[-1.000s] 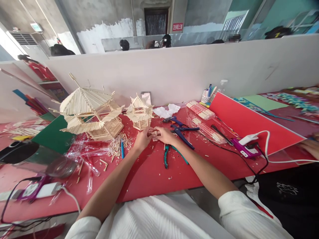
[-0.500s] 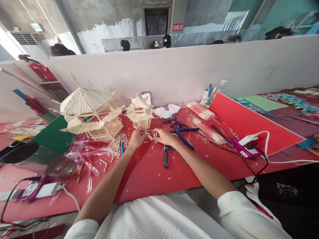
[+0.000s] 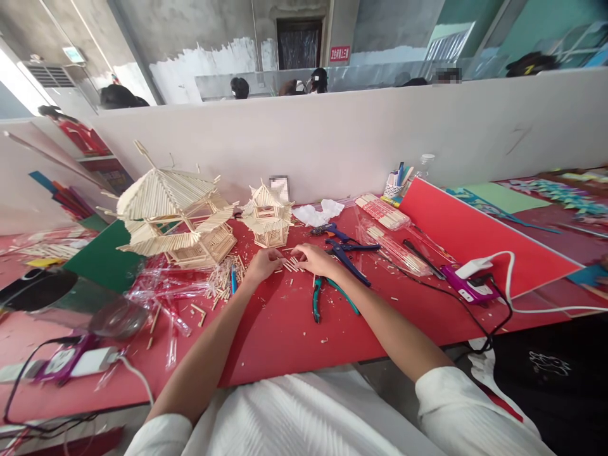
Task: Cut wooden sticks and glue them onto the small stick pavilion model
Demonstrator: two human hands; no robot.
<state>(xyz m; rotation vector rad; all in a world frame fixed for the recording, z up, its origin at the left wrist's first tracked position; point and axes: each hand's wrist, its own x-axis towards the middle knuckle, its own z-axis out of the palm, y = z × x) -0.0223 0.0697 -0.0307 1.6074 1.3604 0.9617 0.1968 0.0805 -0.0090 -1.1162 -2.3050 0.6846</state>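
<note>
Short cut wooden sticks (image 3: 291, 265) lie on the red tabletop between my two hands. My left hand (image 3: 265, 263) is at their left side, thumb and fingers drawn together; whatever they pinch is too small to make out. From the right, my right hand (image 3: 313, 259) has its bent fingertips closed on the ends of the sticks. Just behind the hands stands a small stick pavilion (image 3: 268, 218). A larger stick pavilion (image 3: 175, 218) with a conical roof is farther left. Teal-handled pliers (image 3: 317, 301) lie below my right hand, partly under the forearm.
Blue-handled cutters (image 3: 349, 256) and a blue glue gun (image 3: 330, 231) lie to the right. Bagged sticks (image 3: 387, 212) and a purple power strip (image 3: 468, 285) are beyond them. Stick scraps (image 3: 223, 282), a blue pen (image 3: 234, 278) and a clear jar (image 3: 102, 310) are left. A white partition (image 3: 332, 139) stands behind.
My hands have moved slightly apart and lower. The sticks between them show more plainly, lying side by side on the table. The pavilions and tools have not moved.
</note>
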